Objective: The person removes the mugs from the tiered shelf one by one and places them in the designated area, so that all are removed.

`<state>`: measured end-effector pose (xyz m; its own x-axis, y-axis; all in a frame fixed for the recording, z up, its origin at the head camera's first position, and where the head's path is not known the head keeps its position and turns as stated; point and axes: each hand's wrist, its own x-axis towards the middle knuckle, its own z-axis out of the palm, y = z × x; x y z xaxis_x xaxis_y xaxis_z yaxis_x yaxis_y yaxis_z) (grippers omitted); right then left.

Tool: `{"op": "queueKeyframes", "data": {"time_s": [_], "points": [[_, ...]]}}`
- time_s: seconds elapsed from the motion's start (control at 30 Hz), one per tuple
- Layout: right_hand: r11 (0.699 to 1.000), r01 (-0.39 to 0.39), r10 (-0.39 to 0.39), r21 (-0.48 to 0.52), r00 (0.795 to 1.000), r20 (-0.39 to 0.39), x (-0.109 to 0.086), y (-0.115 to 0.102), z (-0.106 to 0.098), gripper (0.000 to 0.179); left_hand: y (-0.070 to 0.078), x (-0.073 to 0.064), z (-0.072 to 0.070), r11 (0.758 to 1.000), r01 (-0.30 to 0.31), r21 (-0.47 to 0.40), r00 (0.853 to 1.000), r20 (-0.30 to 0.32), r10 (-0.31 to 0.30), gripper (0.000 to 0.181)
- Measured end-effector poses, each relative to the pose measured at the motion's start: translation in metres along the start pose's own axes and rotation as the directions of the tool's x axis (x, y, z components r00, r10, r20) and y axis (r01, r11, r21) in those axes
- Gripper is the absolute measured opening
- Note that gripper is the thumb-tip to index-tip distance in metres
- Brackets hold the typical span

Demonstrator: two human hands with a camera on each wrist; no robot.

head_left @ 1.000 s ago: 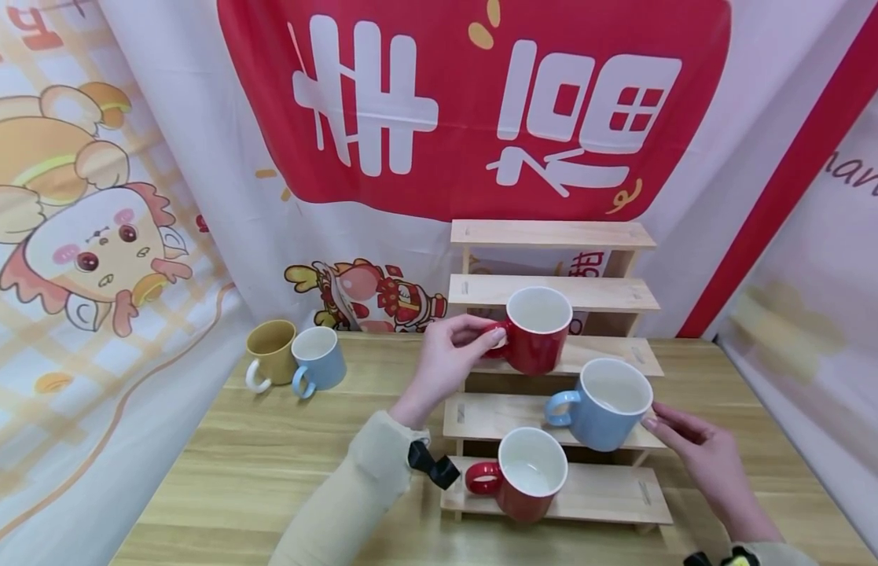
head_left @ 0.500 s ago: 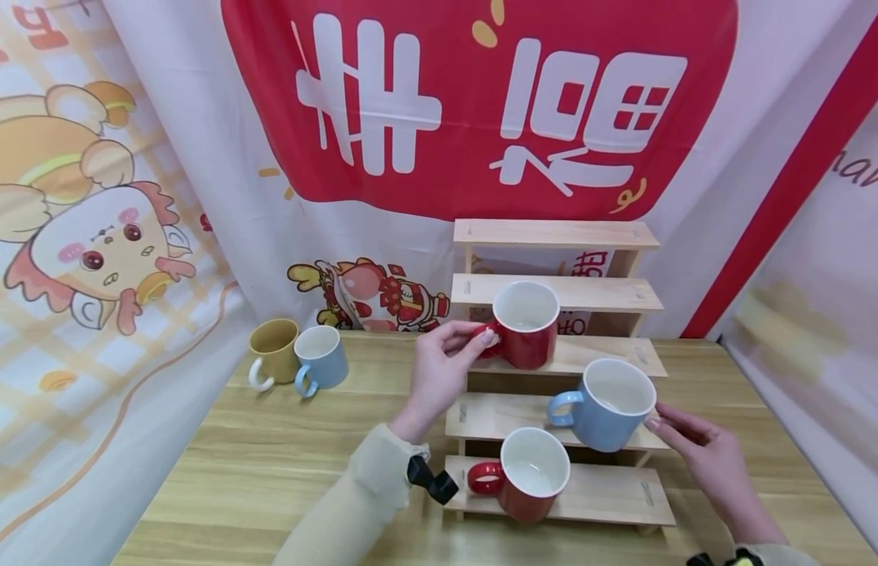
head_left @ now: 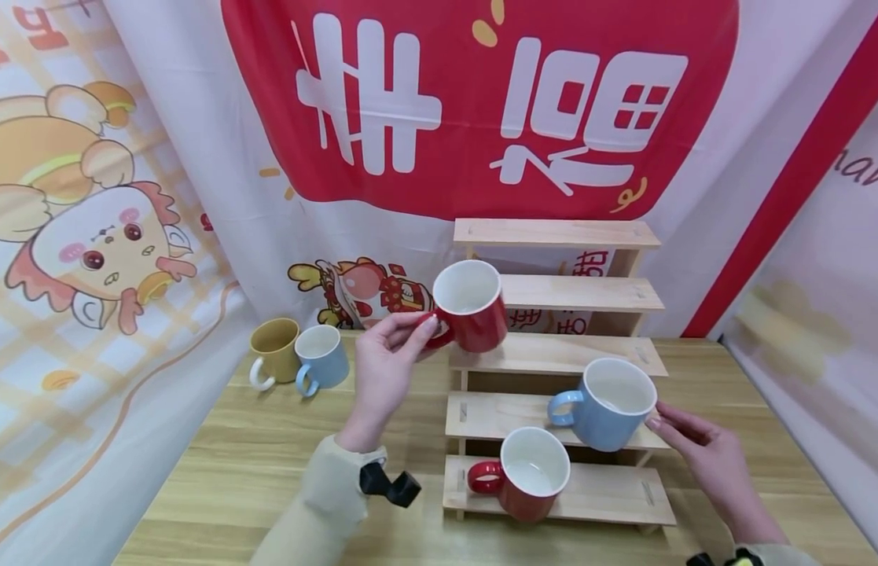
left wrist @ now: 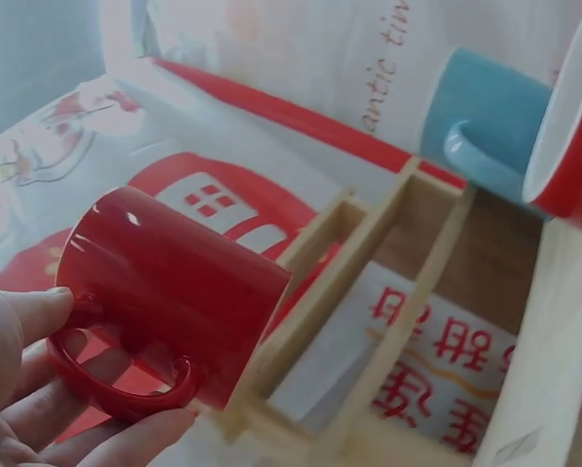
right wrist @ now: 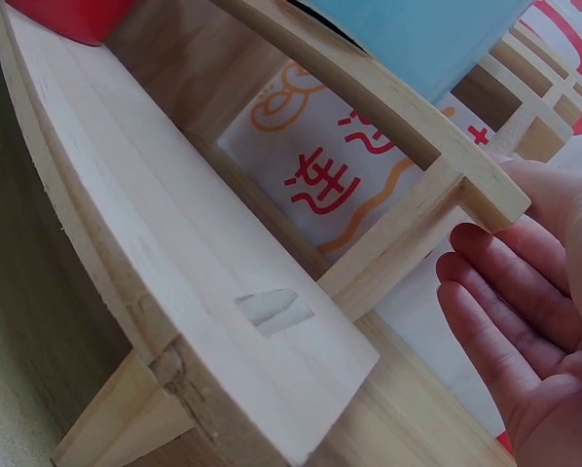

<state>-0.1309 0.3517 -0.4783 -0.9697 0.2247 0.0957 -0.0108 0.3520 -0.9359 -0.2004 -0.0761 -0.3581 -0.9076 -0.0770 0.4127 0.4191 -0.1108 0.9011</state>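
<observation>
My left hand [head_left: 385, 365] grips the handle of a red mug [head_left: 474, 310] with a white inside. The mug is held up by the left end of the middle steps of a wooden stepped rack [head_left: 495, 354]. In the left wrist view, the thumb and fingers curl round the red mug's handle [left wrist: 126, 394]. My right hand [head_left: 707, 456] pinches the right end of the rack's second step [right wrist: 495, 190], beside a light blue mug [head_left: 611, 405] standing on that step. A second red mug [head_left: 530, 479] stands on the lowest step, handle to the left.
A mustard mug [head_left: 274, 354] with a white handle and another light blue mug [head_left: 321, 358] stand close together at the table's back left. Printed cloth [head_left: 382, 228] hangs behind the wooden table [head_left: 233, 487] and at both sides.
My left hand has carried the red mug leftward and slightly up, away from the middle of the rack. My right hand and the other mugs stay in place.
</observation>
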Motion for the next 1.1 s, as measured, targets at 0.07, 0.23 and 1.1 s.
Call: {"op": "queueKeyframes", "data": {"time_s": [0.07,0.23,1.1], "points": [[1.000,0.001,-0.001,-0.002,1.000,0.001,0.000,0.001,0.000,0.040,0.003,0.000,-0.009,1.000,-0.007,-0.003,1.000,-0.026,0.006,0.024],[1.000,0.006,-0.006,-0.021,1.000,-0.008,0.000,0.003,-0.001,0.042,0.009,0.002,-0.035,0.999,-0.038,-0.004,0.994,-0.103,0.038,0.024],[0.999,0.018,-0.020,-0.042,0.999,-0.027,-0.001,-0.002,0.000,0.043,-0.043,0.012,-0.108,0.988,0.090,0.129,0.932,-0.360,-0.038,0.035]]}}
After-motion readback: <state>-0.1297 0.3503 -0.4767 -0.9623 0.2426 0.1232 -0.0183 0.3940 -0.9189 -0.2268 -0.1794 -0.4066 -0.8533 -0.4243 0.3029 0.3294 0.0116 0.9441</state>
